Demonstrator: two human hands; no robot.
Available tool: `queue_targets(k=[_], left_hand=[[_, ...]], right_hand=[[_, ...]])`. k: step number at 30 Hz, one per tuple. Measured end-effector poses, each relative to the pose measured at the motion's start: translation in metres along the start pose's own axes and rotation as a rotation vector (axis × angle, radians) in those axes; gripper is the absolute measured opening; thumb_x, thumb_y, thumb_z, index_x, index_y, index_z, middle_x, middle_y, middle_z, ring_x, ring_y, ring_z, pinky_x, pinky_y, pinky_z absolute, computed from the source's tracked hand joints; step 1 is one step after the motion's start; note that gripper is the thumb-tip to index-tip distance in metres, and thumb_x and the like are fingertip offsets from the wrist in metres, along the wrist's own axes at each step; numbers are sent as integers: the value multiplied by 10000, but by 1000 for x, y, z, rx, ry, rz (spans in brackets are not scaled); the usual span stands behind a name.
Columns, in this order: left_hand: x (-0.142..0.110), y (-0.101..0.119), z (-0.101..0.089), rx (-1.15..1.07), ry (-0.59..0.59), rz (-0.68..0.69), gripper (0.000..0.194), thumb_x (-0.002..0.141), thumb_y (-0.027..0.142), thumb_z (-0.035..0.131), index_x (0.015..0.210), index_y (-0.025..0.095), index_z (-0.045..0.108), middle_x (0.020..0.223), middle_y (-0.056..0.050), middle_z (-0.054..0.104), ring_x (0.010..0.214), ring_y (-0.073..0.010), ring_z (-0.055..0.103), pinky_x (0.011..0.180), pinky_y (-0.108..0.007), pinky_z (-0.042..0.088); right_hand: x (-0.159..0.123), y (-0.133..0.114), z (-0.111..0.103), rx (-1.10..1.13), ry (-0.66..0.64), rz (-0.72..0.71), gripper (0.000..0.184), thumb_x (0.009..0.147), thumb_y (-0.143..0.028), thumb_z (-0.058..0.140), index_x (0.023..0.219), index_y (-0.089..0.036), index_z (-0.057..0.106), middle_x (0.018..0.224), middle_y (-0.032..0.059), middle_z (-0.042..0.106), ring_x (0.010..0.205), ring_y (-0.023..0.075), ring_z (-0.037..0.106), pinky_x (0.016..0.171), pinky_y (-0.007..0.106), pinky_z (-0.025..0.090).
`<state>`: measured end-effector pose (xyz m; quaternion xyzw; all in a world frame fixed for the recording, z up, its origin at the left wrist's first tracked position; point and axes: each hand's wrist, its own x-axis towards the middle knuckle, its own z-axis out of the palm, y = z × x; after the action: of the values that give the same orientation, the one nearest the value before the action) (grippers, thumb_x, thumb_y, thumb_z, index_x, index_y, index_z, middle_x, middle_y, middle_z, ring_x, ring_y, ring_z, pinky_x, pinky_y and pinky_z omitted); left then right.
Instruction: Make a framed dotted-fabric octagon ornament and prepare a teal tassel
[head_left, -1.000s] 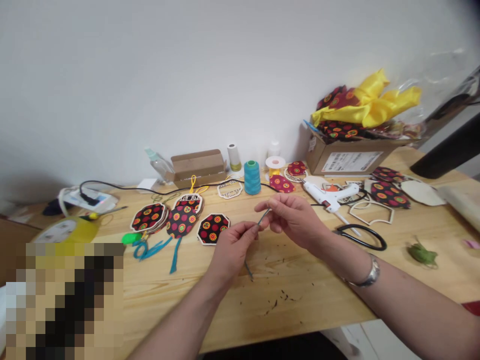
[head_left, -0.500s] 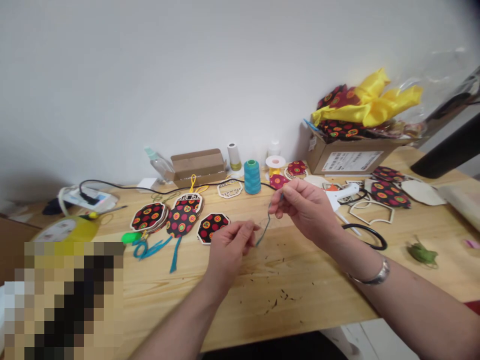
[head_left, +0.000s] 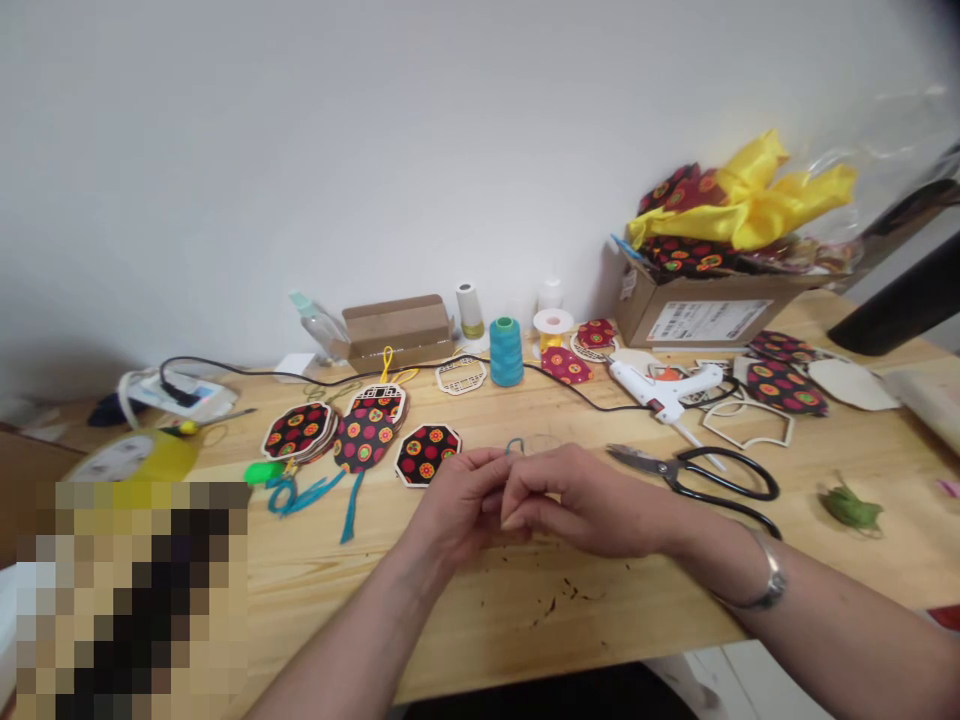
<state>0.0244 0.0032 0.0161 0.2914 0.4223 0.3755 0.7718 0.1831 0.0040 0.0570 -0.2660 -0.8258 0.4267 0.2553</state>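
Observation:
My left hand [head_left: 463,503] and my right hand [head_left: 576,500] are together over the wooden table, fingers curled and overlapping. A short loop of teal thread [head_left: 514,446] sticks up between them. Both hands are closed on the thread, though most of it and several fingertips are hidden. Left of my hands lies an octagonal piece covered in dark patterned fabric [head_left: 427,453]. To the right rest black-handled scissors [head_left: 675,470], their blades pointing toward my right hand. A spool of teal thread [head_left: 506,353] stands behind.
A white glue gun [head_left: 664,388] lies behind the scissors, its black cord running left. Patterned fabric pieces with teal tassels [head_left: 367,430] lie at left. A cardboard box [head_left: 694,310] overflowing with fabric stands back right. Green thread [head_left: 850,505] lies right; dark scraps [head_left: 566,592] dot the front.
My right hand first drew the thread up and right, away from my left hand. Now it has come back down against the left hand, uncovering the scissors and glue gun.

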Motion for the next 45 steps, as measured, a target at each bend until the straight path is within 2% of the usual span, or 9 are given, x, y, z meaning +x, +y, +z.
queue_targets(k=[6, 14, 19, 23, 28, 33, 41, 43, 45], left_hand=[[2, 3, -2, 20, 31, 44, 270, 668, 327, 721, 779, 88, 663, 606, -4, 574, 389, 7, 295, 385, -143, 205], [2, 4, -1, 28, 92, 84, 238, 680, 308, 712, 788, 100, 671, 568, 27, 514, 405, 3, 326, 380, -132, 149], [4, 2, -2, 57, 93, 141, 231, 686, 324, 703, 756, 106, 672, 541, 27, 501, 430, -13, 336, 394, -139, 172], [7, -1, -4, 56, 67, 203, 224, 700, 329, 689, 743, 110, 663, 528, 19, 512, 468, -43, 402, 450, -161, 293], [2, 0, 0, -12, -1, 94, 179, 712, 293, 678, 741, 127, 620, 532, 32, 481, 483, -72, 469, 465, -186, 359], [0, 4, 3, -63, -31, 16, 183, 702, 266, 686, 718, 113, 587, 510, 65, 416, 365, 6, 246, 370, -136, 157], [1, 6, 0, -34, 83, 40, 281, 627, 320, 740, 707, 98, 586, 483, 77, 384, 372, 11, 197, 366, -135, 115], [2, 6, -1, -32, 85, 46, 282, 630, 323, 737, 715, 101, 586, 480, 78, 387, 370, 10, 194, 366, -137, 106], [1, 7, -1, -31, 67, 43, 271, 641, 323, 727, 717, 105, 585, 472, 80, 383, 367, 6, 194, 366, -142, 102]], right_hand=[[-1, -3, 4, 54, -267, 63, 110, 807, -88, 529, 762, -121, 623, 638, -6, 613, 579, 65, 548, 555, 156, 417], [-1, -4, 12, 182, -526, 116, 122, 844, -137, 514, 788, -104, 617, 613, -14, 573, 539, 58, 530, 534, 153, 416], [-2, -5, 18, 168, -612, 124, 104, 842, -147, 531, 812, -115, 625, 602, -37, 543, 536, 49, 504, 538, 146, 405], [-1, -3, 24, 153, -662, 68, 86, 827, -129, 555, 807, -103, 634, 617, -32, 552, 556, 53, 507, 547, 146, 401], [-1, 1, 31, 187, -705, 46, 69, 811, -125, 578, 811, -98, 641, 617, -34, 556, 554, 55, 515, 534, 139, 401], [-1, 7, 35, 204, -719, 66, 74, 812, -130, 573, 824, -103, 641, 613, -36, 560, 550, 54, 528, 533, 136, 405], [-7, 2, 19, 346, -706, 109, 168, 771, -203, 628, 904, -107, 661, 681, -6, 626, 590, 60, 547, 562, 139, 419], [-8, -3, 8, 405, -579, 99, 183, 754, -253, 646, 863, -108, 670, 645, -13, 610, 538, 53, 509, 514, 146, 393], [-6, -4, -1, 405, -256, 121, 226, 800, -296, 583, 708, -103, 654, 559, -21, 554, 481, 49, 442, 469, 168, 353]])
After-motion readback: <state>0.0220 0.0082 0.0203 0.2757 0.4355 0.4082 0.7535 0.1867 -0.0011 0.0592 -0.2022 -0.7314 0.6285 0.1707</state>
